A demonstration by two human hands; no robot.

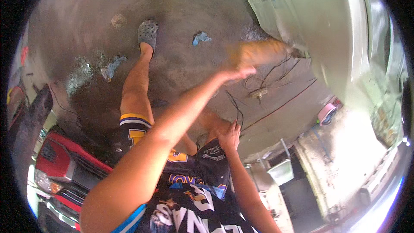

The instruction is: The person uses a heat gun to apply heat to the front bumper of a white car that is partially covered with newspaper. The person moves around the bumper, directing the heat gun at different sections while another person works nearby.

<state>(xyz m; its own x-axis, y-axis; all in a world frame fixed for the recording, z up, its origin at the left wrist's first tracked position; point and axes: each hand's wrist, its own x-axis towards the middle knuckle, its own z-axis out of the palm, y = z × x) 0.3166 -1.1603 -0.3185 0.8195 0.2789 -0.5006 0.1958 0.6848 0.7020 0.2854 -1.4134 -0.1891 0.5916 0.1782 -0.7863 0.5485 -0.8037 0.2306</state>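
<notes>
My left arm reaches across to the right, and my left hand (241, 73) is closed on an orange-yellow thing (261, 53). Motion smears this thing too much to tell its kind. It is close to the lower edge of a pale vehicle-like body panel (327, 21); whether they touch, I cannot tell. My right hand (230, 137) lies on my bent right knee, its fingers stretched out and holding nothing I can see. Thin dark cables (235, 103) run on the floor just past its fingertips.
A socket block (258, 93) lies among loose wires. Printed paper (264, 2) covers part of the panel. Blue scraps (201, 38) lie on the concrete floor (172, 0) near my grey clog (148, 32). A red vehicle (56, 155) stands at lower left, a pink basin (326, 113) at right.
</notes>
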